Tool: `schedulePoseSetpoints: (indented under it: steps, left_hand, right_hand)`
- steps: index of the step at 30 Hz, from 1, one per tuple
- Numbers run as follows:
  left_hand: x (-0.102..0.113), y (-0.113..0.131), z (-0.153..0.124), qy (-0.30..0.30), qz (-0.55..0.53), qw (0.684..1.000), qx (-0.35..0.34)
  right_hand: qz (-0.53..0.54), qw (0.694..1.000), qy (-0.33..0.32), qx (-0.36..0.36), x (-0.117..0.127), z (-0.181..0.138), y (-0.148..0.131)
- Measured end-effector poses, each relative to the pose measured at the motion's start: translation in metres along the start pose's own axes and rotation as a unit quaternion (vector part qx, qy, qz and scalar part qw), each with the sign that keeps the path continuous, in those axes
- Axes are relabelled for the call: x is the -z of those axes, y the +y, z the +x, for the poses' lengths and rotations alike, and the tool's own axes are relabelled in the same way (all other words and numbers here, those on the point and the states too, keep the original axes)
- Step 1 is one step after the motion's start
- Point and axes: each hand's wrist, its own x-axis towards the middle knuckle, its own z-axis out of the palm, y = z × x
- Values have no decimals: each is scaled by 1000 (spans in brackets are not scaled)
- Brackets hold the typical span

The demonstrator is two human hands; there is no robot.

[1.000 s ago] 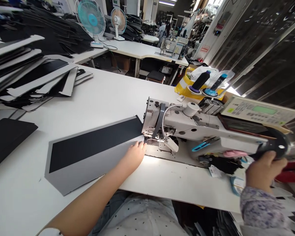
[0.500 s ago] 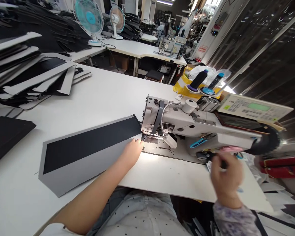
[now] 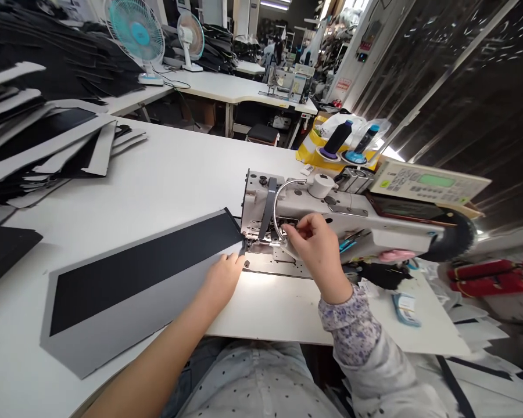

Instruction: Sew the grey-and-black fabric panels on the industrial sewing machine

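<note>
White table (image 3: 169, 168): the change I see across it is the person's right hand (image 3: 319, 251), come in from three o'clock to the needle end.
Sewing machine (image 3: 255, 203): its black handwheel (image 3: 455, 238), under that hand a second ago, is now free; I take this as a shift from the wheel to close handling beside the needle.
Grey-and-black panel (image 3: 143, 270): flat on the table, stretching toward nine o'clock from the left hand (image 3: 222, 278), its right end just beside the machine head; from the right hand it also lies at nine o'clock, apart from it.
Left hand: stays at the panel's right end, fingers curled down onto the grey edge; whether they press or pinch, I can't make out.
Right hand: thumb and forefinger drawn together by the bent metal tube (image 3: 276, 212); whether anything thin is between them is too small to see.
</note>
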Motion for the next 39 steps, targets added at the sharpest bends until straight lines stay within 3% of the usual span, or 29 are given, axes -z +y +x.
schedulePoseSetpoints:
  steps: [9, 15, 20, 25, 28, 31, 35, 39]
  left_hand:
    - [19, 0, 0, -65, -16, 998, 7]
    - [37, -6, -23, -103, -3, 995, 6]
    - [43, -18, -67, -165, -9, 986, 38]
    - [45, -38, -134, -204, -34, 969, 133]
    - [39, -45, -176, -185, -73, 967, 161]
    - [30, -43, -202, -127, -105, 974, 157]
    - [31, -23, -193, -55, -123, 982, 134]
    - [46, -3, -141, -62, -139, 987, 52]
  right_hand:
    - [-35, 999, -1, 16, -1, 0, -5]
    - [-63, 997, 16, 35, -2, 0, -4]
    - [-69, 996, 22, 53, -3, -1, -1]
    - [-67, 995, 25, 67, -2, 0, 1]
    - [-64, 996, 23, 66, -2, 0, 1]
    - [-53, 996, 22, 62, -3, 0, 1]
    - [-33, 998, 12, 57, -3, -2, 0]
    - [-23, 999, -11, 48, -1, -2, -1]
